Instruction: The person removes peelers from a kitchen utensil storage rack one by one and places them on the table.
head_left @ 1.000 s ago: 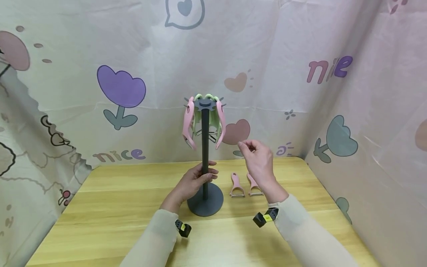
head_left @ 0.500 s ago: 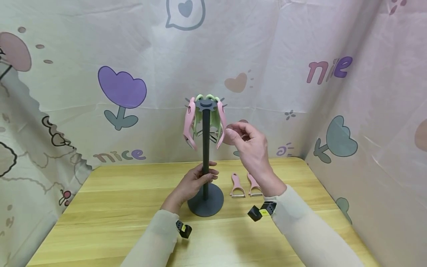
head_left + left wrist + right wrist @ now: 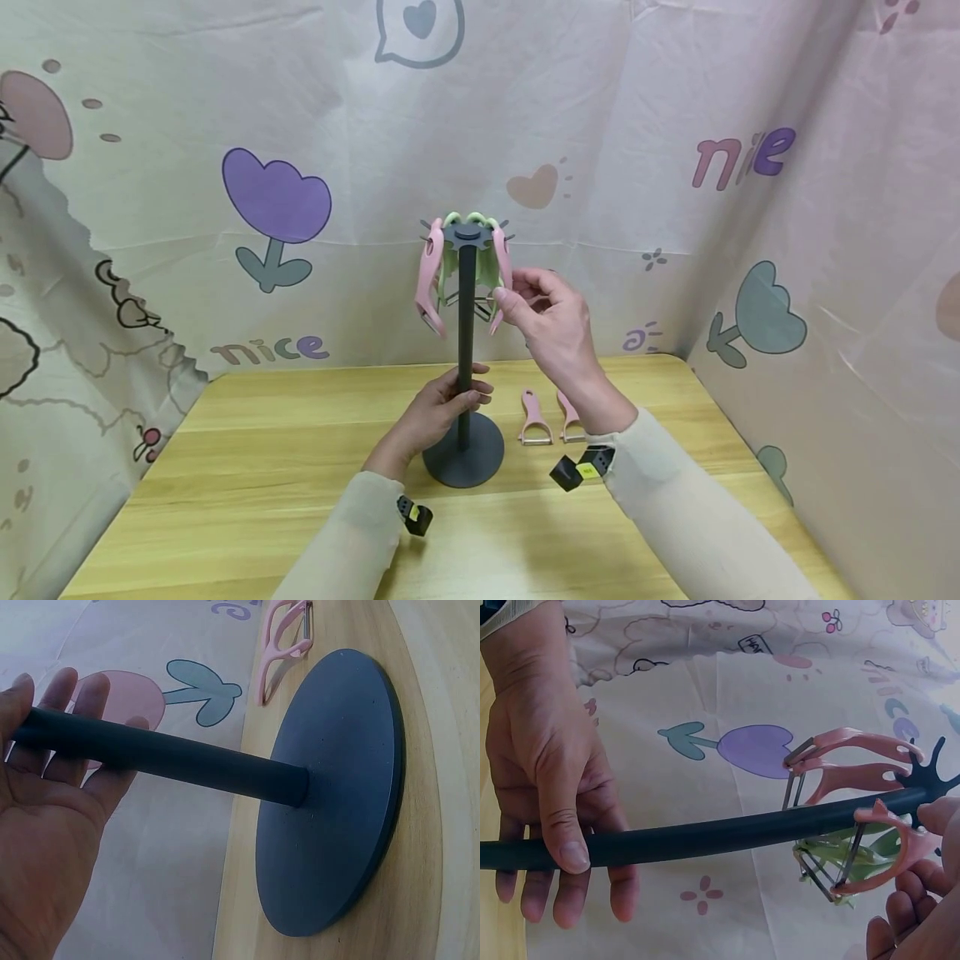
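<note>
Pinching the vertically hanging pink Y-peeler (image 3: 502,257) at ten o'clock, the right hand (image 3: 555,323) is nearer, left hand (image 3: 427,412) gripping the pole (image 3: 466,333).

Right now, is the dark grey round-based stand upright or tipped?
Upright. The stand rests its round base flat on the yellowish wooden tabletop, and its straight pole looks vertical.
</note>
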### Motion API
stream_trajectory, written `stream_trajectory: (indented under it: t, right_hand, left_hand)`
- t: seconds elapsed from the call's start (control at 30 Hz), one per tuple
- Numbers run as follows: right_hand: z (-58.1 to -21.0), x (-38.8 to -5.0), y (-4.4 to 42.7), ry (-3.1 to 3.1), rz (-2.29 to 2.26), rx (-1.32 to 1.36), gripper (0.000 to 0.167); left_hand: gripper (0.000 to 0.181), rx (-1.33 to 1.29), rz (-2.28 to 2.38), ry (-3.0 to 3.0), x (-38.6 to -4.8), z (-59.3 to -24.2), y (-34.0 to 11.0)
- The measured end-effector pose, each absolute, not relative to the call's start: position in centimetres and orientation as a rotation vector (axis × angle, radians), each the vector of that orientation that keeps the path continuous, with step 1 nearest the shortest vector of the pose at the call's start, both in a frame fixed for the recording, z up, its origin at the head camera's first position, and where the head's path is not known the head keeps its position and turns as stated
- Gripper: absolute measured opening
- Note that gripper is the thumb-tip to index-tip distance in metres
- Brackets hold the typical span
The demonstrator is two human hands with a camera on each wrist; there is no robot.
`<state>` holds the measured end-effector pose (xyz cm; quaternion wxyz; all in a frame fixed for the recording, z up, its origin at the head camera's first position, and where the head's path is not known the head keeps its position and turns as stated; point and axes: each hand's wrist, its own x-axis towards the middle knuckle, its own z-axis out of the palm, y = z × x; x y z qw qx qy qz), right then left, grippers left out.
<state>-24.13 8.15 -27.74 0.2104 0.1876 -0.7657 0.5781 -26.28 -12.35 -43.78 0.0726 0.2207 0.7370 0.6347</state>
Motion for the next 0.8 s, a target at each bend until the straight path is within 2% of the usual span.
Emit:
stream_trajectory:
  t: [0.37,0.8]
  right_hand:
    - [-27.39,-24.19,8.08,-2.094,1.67,0.516,0.026]
    - [-27.47,-23.82,8.15,-2.078,1.711,0.512,0.028]
  left_hand:
    - [0.04,0.655,1.904,2.222,-26.39,-43.63,-12.51]
    - [0.04,0.653,1.914,2.217,-26.29,-43.91,-12.32]
